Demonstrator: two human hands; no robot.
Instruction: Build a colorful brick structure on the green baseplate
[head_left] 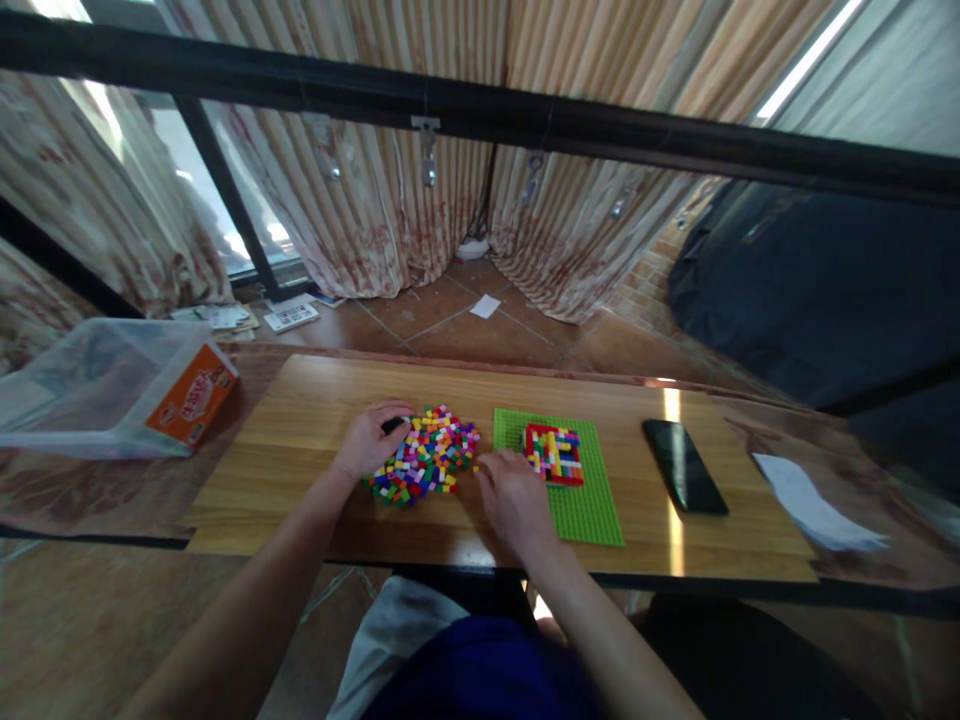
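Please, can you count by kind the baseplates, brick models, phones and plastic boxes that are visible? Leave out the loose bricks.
Green baseplate: 1
Multicoloured brick model: 1
Black smartphone: 1
Clear plastic box: 1
Total: 4

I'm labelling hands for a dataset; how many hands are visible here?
2. The left hand is at the left side of the brick pile; the right hand is between that pile and the green baseplate's built bricks.
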